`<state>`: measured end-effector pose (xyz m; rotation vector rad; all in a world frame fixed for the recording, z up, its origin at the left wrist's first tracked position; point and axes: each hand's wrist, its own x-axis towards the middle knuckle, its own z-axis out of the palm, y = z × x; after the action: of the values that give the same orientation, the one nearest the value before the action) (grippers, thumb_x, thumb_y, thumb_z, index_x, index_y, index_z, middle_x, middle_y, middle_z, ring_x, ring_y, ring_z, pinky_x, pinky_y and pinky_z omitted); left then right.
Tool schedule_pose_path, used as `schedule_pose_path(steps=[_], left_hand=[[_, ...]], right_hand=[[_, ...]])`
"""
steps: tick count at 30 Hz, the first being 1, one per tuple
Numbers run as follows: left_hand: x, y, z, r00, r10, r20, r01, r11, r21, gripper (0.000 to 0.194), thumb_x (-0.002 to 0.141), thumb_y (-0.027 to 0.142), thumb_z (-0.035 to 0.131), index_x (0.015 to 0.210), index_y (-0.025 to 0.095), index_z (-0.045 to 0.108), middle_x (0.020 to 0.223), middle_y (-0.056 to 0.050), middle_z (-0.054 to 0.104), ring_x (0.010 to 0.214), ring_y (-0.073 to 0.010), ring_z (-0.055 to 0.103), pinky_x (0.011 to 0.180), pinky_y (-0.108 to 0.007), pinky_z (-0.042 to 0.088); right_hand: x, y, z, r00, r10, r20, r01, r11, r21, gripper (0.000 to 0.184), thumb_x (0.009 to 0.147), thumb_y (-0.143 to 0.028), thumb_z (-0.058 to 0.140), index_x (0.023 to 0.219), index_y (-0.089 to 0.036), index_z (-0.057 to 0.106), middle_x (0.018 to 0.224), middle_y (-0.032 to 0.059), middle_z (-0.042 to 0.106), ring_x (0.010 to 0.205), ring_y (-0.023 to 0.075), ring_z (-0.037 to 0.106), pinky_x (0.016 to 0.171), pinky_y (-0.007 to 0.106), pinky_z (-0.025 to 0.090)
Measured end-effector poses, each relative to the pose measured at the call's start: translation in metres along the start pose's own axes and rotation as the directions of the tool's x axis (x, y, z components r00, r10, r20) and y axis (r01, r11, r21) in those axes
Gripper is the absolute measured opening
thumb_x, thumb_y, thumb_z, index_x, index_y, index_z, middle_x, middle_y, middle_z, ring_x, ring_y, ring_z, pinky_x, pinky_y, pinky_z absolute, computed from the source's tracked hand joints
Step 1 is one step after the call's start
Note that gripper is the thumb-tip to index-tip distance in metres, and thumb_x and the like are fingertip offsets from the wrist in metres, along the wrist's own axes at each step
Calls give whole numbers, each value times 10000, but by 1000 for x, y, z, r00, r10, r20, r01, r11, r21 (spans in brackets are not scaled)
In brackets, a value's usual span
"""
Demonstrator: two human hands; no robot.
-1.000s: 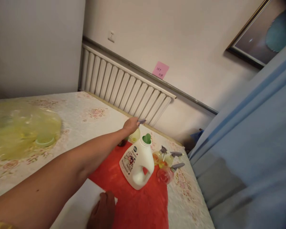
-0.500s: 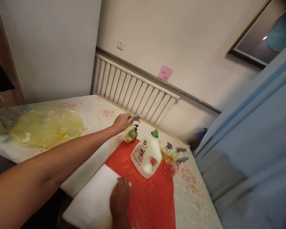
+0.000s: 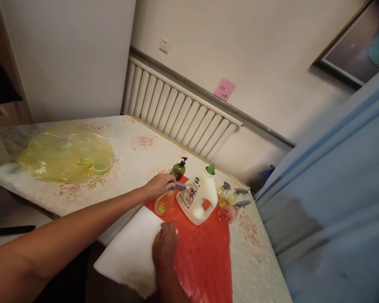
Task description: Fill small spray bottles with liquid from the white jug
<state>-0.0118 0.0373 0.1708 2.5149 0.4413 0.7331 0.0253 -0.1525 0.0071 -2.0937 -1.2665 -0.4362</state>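
Observation:
My left hand (image 3: 160,185) is closed round the grey trigger head of a small yellow spray bottle (image 3: 163,203), which hangs over the near left part of the red mat (image 3: 202,256). My right hand (image 3: 164,248) rests flat, fingers down, on a white foam pad (image 3: 129,252) at the mat's near edge. A white detergent jug with a green cap (image 3: 198,197) stands just right of the held bottle. A dark green pump bottle (image 3: 178,168) stands behind it.
Three small spray bottles (image 3: 230,201) cluster right of the jug. A crumpled yellow plastic bag (image 3: 66,153) lies far left on the floral tablecloth (image 3: 129,147). A white radiator (image 3: 177,109) runs along the wall. Blue fabric (image 3: 334,210) fills the right side.
My left hand has carried the yellow spray bottle from beside the green pump bottle toward me, down to the mat's near left. My right hand stays on the foam pad.

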Motion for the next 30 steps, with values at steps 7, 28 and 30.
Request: schedule_pose_path(steps=[7,28,30], left_hand=[[-13,-3,21,997,-16,-77,1,982,-189,180,825,315,580,955,210,644,991,-39,687,966,-211,626,884,-311,465],[-73,-58,119,953,-298,46,283,831,-479,986,590,171,749,1456,201,278,1501,-144,427,1396,-287,409,1154,-430,351],[-73,-57,118,953,-297,63,291,832,-472,966,598,162,740,1447,219,282,1500,-133,430,1396,-283,411,1147,-430,362]], right_hand=[[-1,2,2,999,22,24,-22,1000,-13,292,794,1,467,935,-197,628,884,55,588,832,222,560,748,331,424],[5,0,0,996,37,83,-35,999,-17,324,787,8,433,959,-213,597,919,49,592,851,210,570,758,336,468],[5,0,1,996,30,85,-28,999,-20,325,791,7,433,963,-214,596,912,47,590,849,211,573,754,335,472]])
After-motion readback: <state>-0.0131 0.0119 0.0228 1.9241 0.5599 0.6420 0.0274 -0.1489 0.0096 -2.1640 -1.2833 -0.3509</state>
